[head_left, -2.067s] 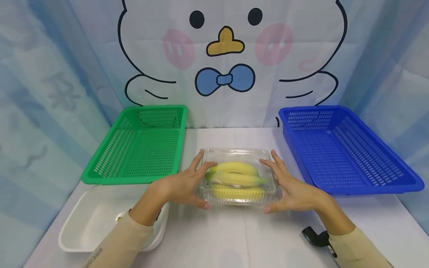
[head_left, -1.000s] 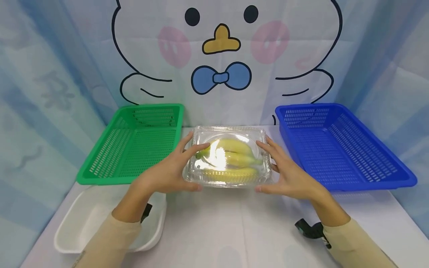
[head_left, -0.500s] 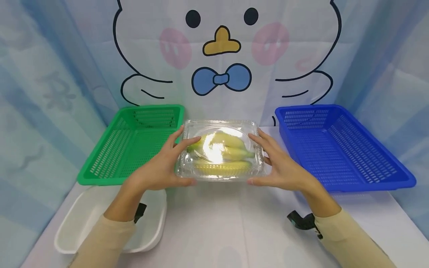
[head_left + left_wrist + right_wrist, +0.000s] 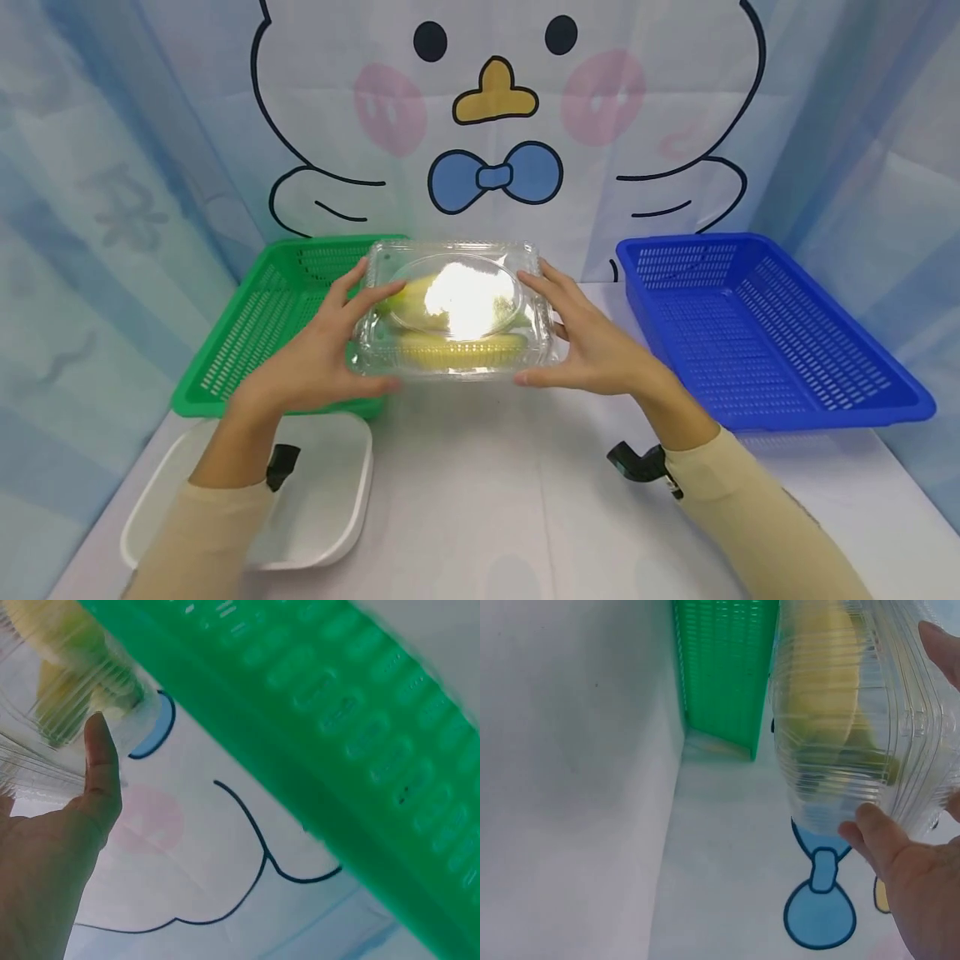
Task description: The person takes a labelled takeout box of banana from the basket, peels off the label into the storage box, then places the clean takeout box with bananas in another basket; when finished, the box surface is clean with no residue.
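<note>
Between both hands a clear plastic clamshell box (image 4: 453, 342) is held up above the table, its lid shut and bright with glare. Yellow bananas (image 4: 420, 304) show through it, and another yellow shape lies behind the ridged front wall. My left hand (image 4: 315, 354) grips the left end, thumb at the front and fingers on the lid's edge. At the right end my right hand (image 4: 592, 342) grips in the same way. The right wrist view shows the box (image 4: 840, 712) from below, with the right fingers (image 4: 881, 832) against its side.
A green basket (image 4: 225, 350) stands at the left, partly behind the box and left hand. In front of it is a white basin (image 4: 330, 500), under the left forearm. A blue basket (image 4: 750, 350) stands at the right. A printed curtain (image 4: 495, 233) closes off the back.
Both hands have lifted the box off the table and carried it left and upward, toward the green basket. Its right-hand part now overlaps the basket less than its left end.
</note>
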Demonstrator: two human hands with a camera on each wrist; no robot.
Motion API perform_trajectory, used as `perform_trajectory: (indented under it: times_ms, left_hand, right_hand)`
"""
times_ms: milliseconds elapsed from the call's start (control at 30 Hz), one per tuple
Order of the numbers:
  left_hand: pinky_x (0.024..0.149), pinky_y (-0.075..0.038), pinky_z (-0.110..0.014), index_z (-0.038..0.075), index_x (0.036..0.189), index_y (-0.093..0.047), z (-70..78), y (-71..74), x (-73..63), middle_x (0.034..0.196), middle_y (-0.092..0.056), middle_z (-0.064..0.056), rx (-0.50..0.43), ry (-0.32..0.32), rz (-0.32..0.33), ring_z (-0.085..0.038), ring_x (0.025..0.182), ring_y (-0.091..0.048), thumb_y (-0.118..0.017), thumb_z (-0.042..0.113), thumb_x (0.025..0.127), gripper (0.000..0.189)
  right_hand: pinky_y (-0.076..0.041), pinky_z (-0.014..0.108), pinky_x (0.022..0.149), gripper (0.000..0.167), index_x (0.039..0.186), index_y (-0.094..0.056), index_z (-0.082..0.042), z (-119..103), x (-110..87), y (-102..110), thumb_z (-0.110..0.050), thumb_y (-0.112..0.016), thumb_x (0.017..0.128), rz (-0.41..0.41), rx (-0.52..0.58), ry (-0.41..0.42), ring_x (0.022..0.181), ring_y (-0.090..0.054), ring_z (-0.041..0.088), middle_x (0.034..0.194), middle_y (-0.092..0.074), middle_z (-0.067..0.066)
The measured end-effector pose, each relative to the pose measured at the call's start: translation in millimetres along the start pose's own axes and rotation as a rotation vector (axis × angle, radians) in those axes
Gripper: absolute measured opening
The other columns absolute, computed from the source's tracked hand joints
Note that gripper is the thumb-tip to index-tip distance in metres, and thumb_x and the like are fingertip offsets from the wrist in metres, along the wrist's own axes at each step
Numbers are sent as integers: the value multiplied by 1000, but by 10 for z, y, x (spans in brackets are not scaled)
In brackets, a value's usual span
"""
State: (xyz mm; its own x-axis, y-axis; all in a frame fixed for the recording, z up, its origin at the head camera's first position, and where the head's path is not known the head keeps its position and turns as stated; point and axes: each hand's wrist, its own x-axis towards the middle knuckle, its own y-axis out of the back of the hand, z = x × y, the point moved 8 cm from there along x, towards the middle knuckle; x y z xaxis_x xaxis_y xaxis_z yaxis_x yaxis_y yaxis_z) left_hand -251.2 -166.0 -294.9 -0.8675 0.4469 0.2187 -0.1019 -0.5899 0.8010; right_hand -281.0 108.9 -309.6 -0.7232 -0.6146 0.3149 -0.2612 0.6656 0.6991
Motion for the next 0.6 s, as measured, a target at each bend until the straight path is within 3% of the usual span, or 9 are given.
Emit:
perform_trajectory:
  times_ms: [200, 300, 600]
  left_hand:
    - [103, -47, -60, 42, 161, -28, -115, 270, -95, 172, 6, 6, -15, 34, 27, -39, 145, -38, -91, 28, 79, 104]
    - [105, -45, -63, 43, 161, -28, -172, 360, -135, 172, 5, 7, -31, 54, 27, -41, 144, -39, -91, 29, 80, 103]
    - [109, -36, -71, 37, 162, -27, -340, 499, -239, 172, 5, 6, -60, 86, 47, -39, 153, -22, -90, 25, 81, 103]
  right_hand:
    - [-44, 57, 108, 115, 166, -18, -29, -100, 258, -96, -34, -91, 78, -11, 15, 15, 157, -17, 34, 173, 2, 4]
    - [-44, 58, 108, 113, 165, -19, -28, -138, 364, -126, -34, -91, 78, -9, 26, 31, 157, -16, 34, 173, 1, 5]
    - [-45, 55, 108, 110, 164, -24, -23, -210, 634, -248, -33, -91, 78, -19, 80, 67, 157, -18, 32, 172, -2, 6]
